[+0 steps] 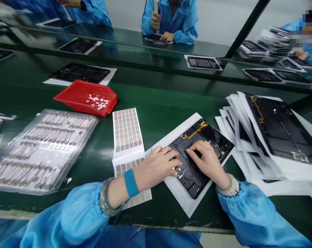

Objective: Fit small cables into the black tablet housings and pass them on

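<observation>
A black tablet chassis (210, 137) with an orange flex cable lies on a white sheet (181, 199) in front of me. My left hand (157, 167) rests on its left edge, fingers curled down onto the board. My right hand (206, 160) lies flat on the middle of the chassis, fingers stretched and pressing down. Neither hand visibly holds anything. Both arms wear blue sleeves; a blue band sits on my left wrist.
A sheet of small grey square pads (127, 132) lies left of the chassis. Further left are a clear blister tray of cables (39, 148) and a red bin (86, 98). A stack of chassis on white sheets (277, 137) stands right. Other workers sit across the belt.
</observation>
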A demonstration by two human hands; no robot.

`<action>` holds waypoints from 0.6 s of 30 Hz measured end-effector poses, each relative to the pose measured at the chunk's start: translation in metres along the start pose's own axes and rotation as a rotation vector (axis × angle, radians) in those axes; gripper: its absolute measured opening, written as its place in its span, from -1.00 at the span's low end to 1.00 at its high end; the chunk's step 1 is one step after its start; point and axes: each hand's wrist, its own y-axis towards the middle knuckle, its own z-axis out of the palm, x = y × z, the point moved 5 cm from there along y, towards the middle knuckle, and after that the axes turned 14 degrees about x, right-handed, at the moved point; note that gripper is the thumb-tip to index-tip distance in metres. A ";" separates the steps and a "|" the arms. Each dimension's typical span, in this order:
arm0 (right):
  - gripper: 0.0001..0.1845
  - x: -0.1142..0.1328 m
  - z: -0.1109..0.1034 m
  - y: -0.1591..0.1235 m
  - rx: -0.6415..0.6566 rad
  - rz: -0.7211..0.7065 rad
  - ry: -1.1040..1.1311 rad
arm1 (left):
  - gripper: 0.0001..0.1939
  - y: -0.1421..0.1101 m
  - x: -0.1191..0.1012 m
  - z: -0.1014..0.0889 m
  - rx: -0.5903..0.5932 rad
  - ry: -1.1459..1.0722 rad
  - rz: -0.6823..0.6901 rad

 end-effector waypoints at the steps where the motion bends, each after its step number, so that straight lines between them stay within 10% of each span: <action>1: -0.75 0.000 0.000 0.000 0.003 -0.004 -0.003 | -0.75 -0.001 0.001 0.000 -0.010 -0.020 -0.014; 12: -0.74 0.001 -0.002 0.002 0.033 0.025 -0.014 | -0.61 -0.005 -0.008 0.006 0.005 0.196 -0.039; 18: -0.76 -0.019 0.003 -0.006 -0.011 -0.106 -0.007 | -0.73 -0.065 -0.026 -0.035 -0.091 0.158 -0.126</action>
